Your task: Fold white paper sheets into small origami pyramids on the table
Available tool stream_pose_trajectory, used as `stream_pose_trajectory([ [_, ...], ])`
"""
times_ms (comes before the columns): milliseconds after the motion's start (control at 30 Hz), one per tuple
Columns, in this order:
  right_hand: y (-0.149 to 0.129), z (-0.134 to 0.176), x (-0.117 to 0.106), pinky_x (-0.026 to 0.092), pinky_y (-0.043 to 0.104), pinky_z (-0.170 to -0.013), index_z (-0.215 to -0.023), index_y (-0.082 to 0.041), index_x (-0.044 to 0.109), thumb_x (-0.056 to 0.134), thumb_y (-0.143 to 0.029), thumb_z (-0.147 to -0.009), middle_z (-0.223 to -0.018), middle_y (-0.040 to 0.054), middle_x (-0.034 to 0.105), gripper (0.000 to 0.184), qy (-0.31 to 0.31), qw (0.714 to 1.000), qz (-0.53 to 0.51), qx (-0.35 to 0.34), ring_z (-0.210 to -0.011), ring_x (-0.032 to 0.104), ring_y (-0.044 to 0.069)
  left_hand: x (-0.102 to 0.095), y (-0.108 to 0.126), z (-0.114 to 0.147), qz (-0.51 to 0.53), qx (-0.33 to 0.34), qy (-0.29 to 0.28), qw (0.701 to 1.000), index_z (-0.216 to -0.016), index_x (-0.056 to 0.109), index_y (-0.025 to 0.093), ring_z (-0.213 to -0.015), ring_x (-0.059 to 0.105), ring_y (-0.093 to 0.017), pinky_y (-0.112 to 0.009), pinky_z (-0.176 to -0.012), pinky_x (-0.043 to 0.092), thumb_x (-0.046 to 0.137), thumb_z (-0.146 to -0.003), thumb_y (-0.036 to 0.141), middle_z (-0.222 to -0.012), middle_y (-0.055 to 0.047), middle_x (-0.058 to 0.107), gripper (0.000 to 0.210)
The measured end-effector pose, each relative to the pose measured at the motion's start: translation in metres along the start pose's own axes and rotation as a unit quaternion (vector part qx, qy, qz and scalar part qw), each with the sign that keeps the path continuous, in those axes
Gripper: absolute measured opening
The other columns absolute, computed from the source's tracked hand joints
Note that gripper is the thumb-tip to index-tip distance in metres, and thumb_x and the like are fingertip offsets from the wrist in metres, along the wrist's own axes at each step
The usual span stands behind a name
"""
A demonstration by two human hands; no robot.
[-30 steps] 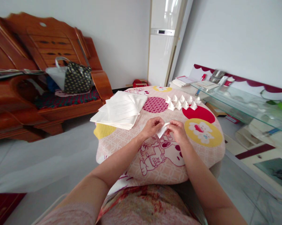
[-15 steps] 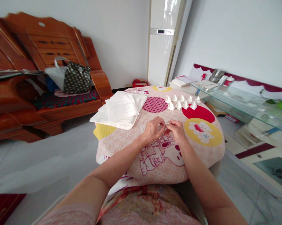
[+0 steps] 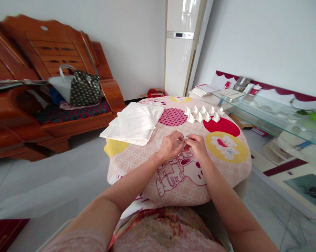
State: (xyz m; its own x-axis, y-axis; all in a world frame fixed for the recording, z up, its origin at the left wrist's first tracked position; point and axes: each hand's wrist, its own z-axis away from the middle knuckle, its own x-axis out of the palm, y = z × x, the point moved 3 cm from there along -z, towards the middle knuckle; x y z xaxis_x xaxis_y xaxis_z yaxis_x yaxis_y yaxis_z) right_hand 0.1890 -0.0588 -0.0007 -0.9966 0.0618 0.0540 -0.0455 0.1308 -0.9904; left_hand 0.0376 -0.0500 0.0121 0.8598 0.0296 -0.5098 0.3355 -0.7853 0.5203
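My left hand [image 3: 171, 144] and my right hand [image 3: 196, 144] meet fingertip to fingertip over the middle of the cloth-covered table [image 3: 137, 164]. Pinched between them is a small piece of white paper [image 3: 185, 138], mostly hidden by the fingers, so its shape does not show. Beyond my hands, several folded white paper pieces [image 3: 199, 117] with pointed tops stand in two rows. To the left lies a fanned stack of white paper sheets [image 3: 133, 122], some with faint print.
A glass-topped cabinet [image 3: 273, 105] with a pile of papers [image 3: 201, 90] and cups runs along the right. On the left is a wooden sofa [image 3: 55, 52] holding a black patterned bag [image 3: 84, 88]. A tall white air conditioner [image 3: 178, 59] stands at the back.
The view has shifted very slightly. Both hands stay together around the small paper, with hardly any movement of the fingers; the stack and folded pieces are unmoved.
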Motion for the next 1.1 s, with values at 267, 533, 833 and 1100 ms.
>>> stream_pose_trajectory([
  [267, 0.001, 0.000, 0.000, 0.040, 0.024, -0.042, -0.067, -0.018, 0.071, 0.074, -0.033, -0.068, -0.050, -0.0009, 0.063, 0.015, -0.010, 1.000, -0.005, -0.006, -0.042, 0.055, 0.014, -0.001, -0.002, 0.001, 0.005, 0.019, 0.010, 1.000, -0.087, 0.057, 0.020, -0.086, 0.066, -0.019, -0.033, -0.080, 0.053, 0.057, -0.090, 0.021, -0.092, -0.006, 0.067, 0.003],
  [533, 0.006, 0.000, -0.001, 0.039, 0.023, -0.041, -0.069, -0.018, 0.072, 0.075, -0.033, -0.071, -0.053, -0.0007, 0.065, 0.016, -0.010, 1.000, -0.002, -0.011, -0.042, 0.056, 0.013, -0.008, -0.002, -0.003, 0.067, -0.032, 0.032, 0.997, -0.084, 0.061, 0.019, -0.082, 0.063, -0.017, -0.031, -0.077, 0.051, 0.051, -0.096, 0.033, -0.087, -0.005, 0.068, 0.021],
  [833, 0.003, 0.002, 0.001, 0.041, 0.023, -0.042, -0.068, -0.019, 0.069, 0.072, -0.037, -0.072, -0.051, -0.0006, 0.064, 0.019, -0.015, 1.000, -0.004, -0.003, -0.042, 0.057, 0.014, -0.001, -0.016, -0.006, 0.070, -0.119, -0.031, 0.990, -0.072, 0.054, 0.018, -0.060, 0.047, -0.011, -0.025, -0.060, 0.036, 0.049, -0.094, 0.031, -0.063, 0.003, 0.052, 0.026],
  [1100, -0.002, 0.001, -0.003, 0.035, 0.023, -0.039, -0.065, -0.019, 0.068, 0.070, -0.037, -0.071, -0.047, -0.0018, 0.060, 0.018, 0.026, 0.999, -0.023, -0.026, -0.040, 0.054, 0.013, -0.001, -0.016, -0.006, 0.067, -0.094, -0.033, 0.993, -0.076, 0.057, 0.017, -0.061, 0.048, -0.012, -0.026, -0.062, 0.038, 0.048, -0.096, 0.032, -0.066, 0.002, 0.055, 0.026],
])
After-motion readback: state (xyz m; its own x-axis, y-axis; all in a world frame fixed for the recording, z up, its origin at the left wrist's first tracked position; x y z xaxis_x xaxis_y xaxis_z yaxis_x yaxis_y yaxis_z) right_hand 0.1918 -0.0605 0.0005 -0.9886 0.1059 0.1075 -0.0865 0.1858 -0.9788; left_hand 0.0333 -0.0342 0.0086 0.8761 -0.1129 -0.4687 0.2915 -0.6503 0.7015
